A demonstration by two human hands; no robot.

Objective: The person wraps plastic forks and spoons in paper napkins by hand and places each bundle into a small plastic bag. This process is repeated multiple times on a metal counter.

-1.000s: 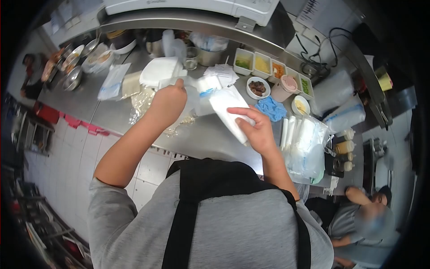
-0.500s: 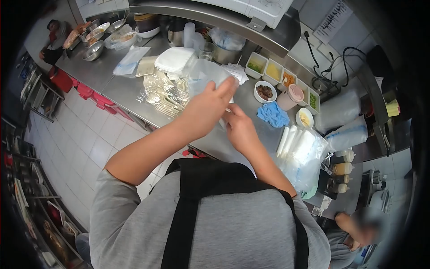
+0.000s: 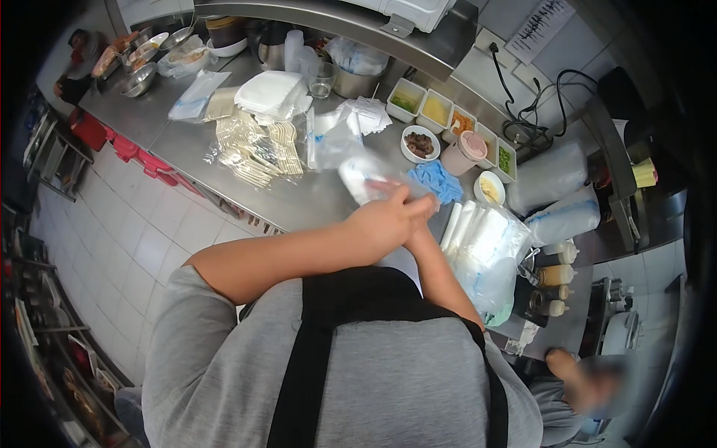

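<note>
A clear plastic bag (image 3: 364, 178), blurred by motion and with something white inside, is between my hands above the counter's front edge. My left hand (image 3: 392, 222) crosses over, its fingers closed on the bag's right end. Mostly covered by it, my right hand (image 3: 420, 233) is underneath; reddish fingers show faintly through the plastic. Just beyond lies another clear bag (image 3: 332, 142) on the steel counter. To its left are wooden forks (image 3: 258, 160) in clear wrappers, with a stack of white napkins (image 3: 270, 95) behind them. A crumpled blue cloth (image 3: 437, 181) is close to my hands on the right.
Tubs of chopped ingredients (image 3: 433, 110), a bowl of dark meat (image 3: 420, 143) and a pink-filled container (image 3: 464, 153) stand at the back right. Plastic bags (image 3: 485, 250) and squeeze bottles (image 3: 556, 276) are on the right. Another person (image 3: 564, 388) is at lower right.
My hands have come down and to the right, nearer my body, drawing the bag along. My left hand now covers most of the right. The view has shifted slightly.
</note>
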